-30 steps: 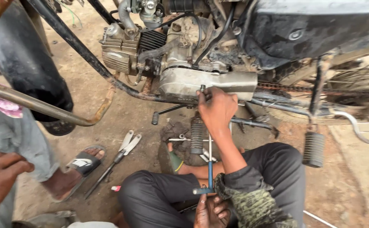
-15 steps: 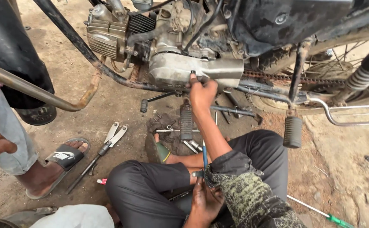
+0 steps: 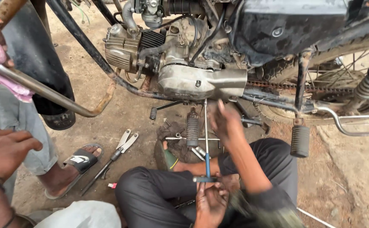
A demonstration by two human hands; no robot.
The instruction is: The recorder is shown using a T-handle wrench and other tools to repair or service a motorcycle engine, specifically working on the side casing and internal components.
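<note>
I sit on the ground in black trousers, facing a motorcycle engine (image 3: 201,80). My left hand (image 3: 210,203) grips the crossbar of a long T-handle wrench (image 3: 206,152) with a blue shaft. The wrench stands upright and its tip reaches the underside of the silver engine cover. My right hand (image 3: 224,120), in a camouflage sleeve, is blurred just below that cover with fingers apart and nothing in it. It is close to the wrench shaft, to its right.
Pliers (image 3: 124,142) and a second T-wrench (image 3: 184,138) lie on the dirt by my green sandal (image 3: 166,158). A footpeg (image 3: 300,141) hangs at right. A co-worker in grey shorts and a black sandal (image 3: 79,160) stands left, hands (image 3: 5,150) near a bent steel bar (image 3: 45,93).
My right hand has come off the engine cover by the wrench tip and dropped lower, now blurred with motion. My left hand still holds the wrench handle.
</note>
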